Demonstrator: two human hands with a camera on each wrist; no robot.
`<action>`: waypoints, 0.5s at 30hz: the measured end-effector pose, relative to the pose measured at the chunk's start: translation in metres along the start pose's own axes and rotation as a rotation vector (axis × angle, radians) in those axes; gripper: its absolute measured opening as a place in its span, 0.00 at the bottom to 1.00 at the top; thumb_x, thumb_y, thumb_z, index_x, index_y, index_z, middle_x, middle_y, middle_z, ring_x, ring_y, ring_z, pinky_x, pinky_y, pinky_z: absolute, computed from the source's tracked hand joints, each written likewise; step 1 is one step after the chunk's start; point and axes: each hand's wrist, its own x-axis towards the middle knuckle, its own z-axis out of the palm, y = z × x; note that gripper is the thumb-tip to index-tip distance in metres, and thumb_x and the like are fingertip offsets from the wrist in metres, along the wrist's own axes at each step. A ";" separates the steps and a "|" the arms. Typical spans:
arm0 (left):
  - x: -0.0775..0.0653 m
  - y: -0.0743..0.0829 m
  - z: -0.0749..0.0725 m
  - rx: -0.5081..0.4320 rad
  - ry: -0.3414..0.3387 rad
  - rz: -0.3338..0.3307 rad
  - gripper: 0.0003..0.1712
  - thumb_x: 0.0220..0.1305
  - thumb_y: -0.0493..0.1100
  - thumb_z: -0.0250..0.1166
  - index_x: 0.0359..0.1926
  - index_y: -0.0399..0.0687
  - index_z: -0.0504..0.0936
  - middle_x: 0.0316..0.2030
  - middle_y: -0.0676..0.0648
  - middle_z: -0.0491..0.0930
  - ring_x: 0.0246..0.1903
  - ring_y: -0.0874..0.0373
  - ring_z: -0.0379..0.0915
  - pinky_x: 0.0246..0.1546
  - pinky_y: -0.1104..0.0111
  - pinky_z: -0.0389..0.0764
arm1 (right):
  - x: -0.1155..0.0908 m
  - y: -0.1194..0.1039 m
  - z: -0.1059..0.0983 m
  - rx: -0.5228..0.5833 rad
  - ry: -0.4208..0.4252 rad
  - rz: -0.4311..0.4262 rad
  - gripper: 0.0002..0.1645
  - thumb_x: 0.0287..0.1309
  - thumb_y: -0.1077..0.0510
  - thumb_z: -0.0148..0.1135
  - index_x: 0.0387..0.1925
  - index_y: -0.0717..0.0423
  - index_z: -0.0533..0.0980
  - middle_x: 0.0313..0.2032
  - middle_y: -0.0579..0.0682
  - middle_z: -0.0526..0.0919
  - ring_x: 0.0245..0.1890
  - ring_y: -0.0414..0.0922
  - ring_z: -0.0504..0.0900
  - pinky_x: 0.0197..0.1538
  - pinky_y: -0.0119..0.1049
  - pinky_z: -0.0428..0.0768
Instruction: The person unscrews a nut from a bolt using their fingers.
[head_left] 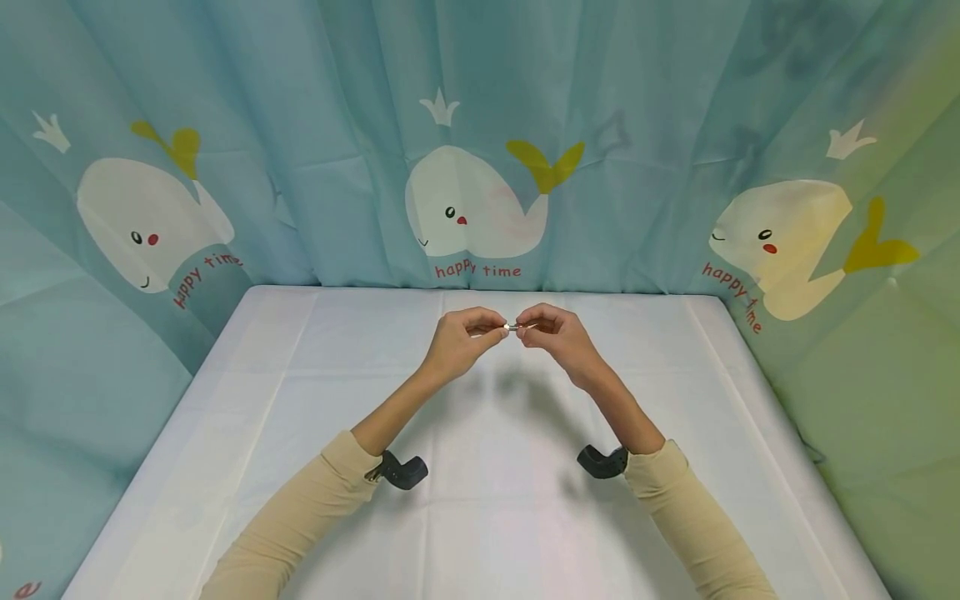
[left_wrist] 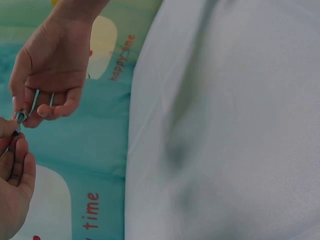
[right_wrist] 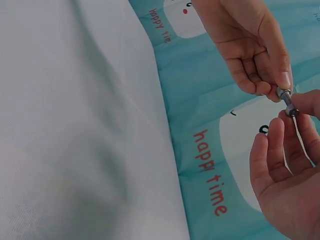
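Observation:
Between my hands is a small silver metal screw (head_left: pixel 512 327) with a threaded middle, plainest in the right wrist view. My left hand (head_left: pixel 459 340) pinches its left end between thumb and forefinger. My right hand (head_left: pixel 561 337) pinches the other end, where a dark round nut-like part (right_wrist: pixel 292 111) sits. Two thin pale strips (right_wrist: pixel 300 137) run back from that end across the right hand's fingers. What the strips are cannot be told. The fingertips of both hands are close together, above the table, and hide part of the screw.
A white-covered table (head_left: pixel 480 517) lies under my arms. Its far edge meets a blue curtain (head_left: pixel 360 208) printed with whales, which also hangs at both sides. Black curved mounts (head_left: pixel 405 472) stick inward from both sleeves near the wrists.

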 end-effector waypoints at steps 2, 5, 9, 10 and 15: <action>0.000 0.000 0.000 0.002 0.001 -0.009 0.08 0.63 0.28 0.67 0.41 0.25 0.84 0.37 0.35 0.85 0.41 0.42 0.83 0.45 0.57 0.84 | 0.000 0.000 0.000 -0.018 -0.005 -0.014 0.13 0.62 0.66 0.63 0.47 0.70 0.77 0.41 0.58 0.82 0.38 0.46 0.80 0.46 0.37 0.81; 0.000 0.000 0.000 0.005 0.002 -0.018 0.08 0.63 0.29 0.67 0.41 0.26 0.84 0.38 0.35 0.85 0.41 0.43 0.83 0.45 0.59 0.84 | -0.001 0.000 0.000 -0.044 -0.008 -0.026 0.12 0.62 0.66 0.65 0.46 0.68 0.77 0.44 0.64 0.80 0.36 0.45 0.81 0.44 0.37 0.80; -0.001 0.000 0.001 0.006 0.002 -0.016 0.08 0.64 0.29 0.67 0.41 0.26 0.84 0.38 0.35 0.85 0.41 0.43 0.83 0.45 0.60 0.84 | -0.001 0.000 0.000 -0.043 -0.010 -0.034 0.13 0.62 0.66 0.65 0.46 0.69 0.77 0.45 0.67 0.78 0.35 0.43 0.81 0.44 0.35 0.79; 0.000 0.000 0.001 0.005 0.002 -0.014 0.08 0.64 0.29 0.67 0.41 0.26 0.84 0.38 0.35 0.85 0.41 0.43 0.83 0.45 0.60 0.84 | -0.001 0.000 0.000 -0.039 -0.010 -0.036 0.13 0.62 0.67 0.64 0.47 0.70 0.76 0.45 0.65 0.78 0.35 0.44 0.81 0.44 0.35 0.79; 0.000 0.000 0.001 0.000 0.004 -0.003 0.07 0.64 0.28 0.66 0.41 0.26 0.84 0.38 0.34 0.85 0.41 0.42 0.83 0.46 0.57 0.84 | 0.000 -0.001 0.000 -0.027 -0.022 -0.017 0.19 0.63 0.66 0.64 0.54 0.69 0.74 0.48 0.55 0.79 0.40 0.48 0.82 0.47 0.37 0.80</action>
